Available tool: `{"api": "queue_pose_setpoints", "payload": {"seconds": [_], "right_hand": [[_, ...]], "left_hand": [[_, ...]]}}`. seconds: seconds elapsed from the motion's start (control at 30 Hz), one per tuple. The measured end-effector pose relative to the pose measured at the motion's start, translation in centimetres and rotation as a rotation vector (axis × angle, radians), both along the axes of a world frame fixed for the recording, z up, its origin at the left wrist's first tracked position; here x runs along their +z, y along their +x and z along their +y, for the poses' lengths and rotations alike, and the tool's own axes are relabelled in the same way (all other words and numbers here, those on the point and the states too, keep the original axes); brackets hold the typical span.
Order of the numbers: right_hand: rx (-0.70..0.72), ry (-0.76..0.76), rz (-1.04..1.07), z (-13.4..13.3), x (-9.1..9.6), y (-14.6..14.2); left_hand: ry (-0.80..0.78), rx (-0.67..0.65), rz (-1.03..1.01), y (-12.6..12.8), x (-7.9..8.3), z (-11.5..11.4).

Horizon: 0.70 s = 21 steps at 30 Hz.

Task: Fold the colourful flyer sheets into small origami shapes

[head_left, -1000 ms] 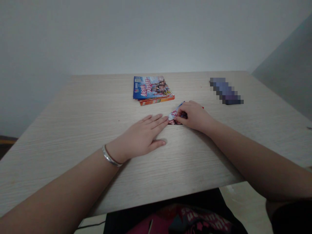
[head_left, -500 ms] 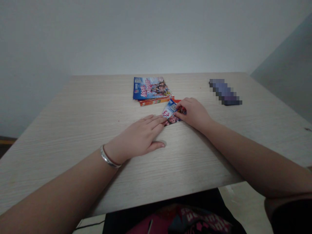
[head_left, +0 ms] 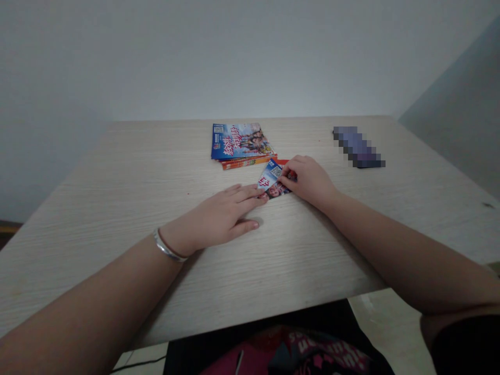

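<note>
A folded leaflet (head_left: 269,179), blue with a QR code, printed faces and a bit of orange at its upper edge, lies on the table in front of me. My left hand (head_left: 228,216) is flat, fingers stretched out, with the fingertips pressing the leaflet's lower left corner. Thumb and index finger of my right hand (head_left: 307,179) are pinched together on the leaflet's right part, covering some of it. Just behind it lies a stack of similar leaflets (head_left: 242,141), blue on top with orange edges showing below.
A dark phone-like object (head_left: 357,148), blurred by pixelation, lies at the back right of the pale wooden table (head_left: 136,172). A wall (head_left: 250,62) stands behind the table. The near table edge runs above my lap, where a printed pink cloth (head_left: 273,354) shows.
My left fingertips have shifted slightly along the leaflet's lower edge, and the thumb has moved a little up and left. My right hand keeps its pinch; the view has shifted slightly.
</note>
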State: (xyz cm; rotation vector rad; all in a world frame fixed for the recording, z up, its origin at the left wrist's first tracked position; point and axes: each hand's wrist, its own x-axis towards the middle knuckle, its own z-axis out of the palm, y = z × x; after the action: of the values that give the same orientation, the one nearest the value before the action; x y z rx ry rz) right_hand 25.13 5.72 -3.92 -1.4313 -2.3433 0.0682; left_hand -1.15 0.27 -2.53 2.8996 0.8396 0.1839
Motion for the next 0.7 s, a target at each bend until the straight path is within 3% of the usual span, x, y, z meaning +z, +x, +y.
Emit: {"api": "queue_pose_setpoints", "payload": {"seconds": [0.3,0.5,0.7], "right_hand": [[-0.008,0.025,-0.059,-0.2,0.4,-0.1],[0.101,0.072,-0.058,-1.2,1.2,-0.4],[0.132,-0.055,-0.002,-2.1,1.1,-1.6]], "left_hand": [[0.027,0.006,0.026,0.0,-0.3,0.0],[0.028,0.021,0.026,0.3,-0.1,-0.1],[0.058,0.022,0.021,0.4,0.1,-0.2]]}}
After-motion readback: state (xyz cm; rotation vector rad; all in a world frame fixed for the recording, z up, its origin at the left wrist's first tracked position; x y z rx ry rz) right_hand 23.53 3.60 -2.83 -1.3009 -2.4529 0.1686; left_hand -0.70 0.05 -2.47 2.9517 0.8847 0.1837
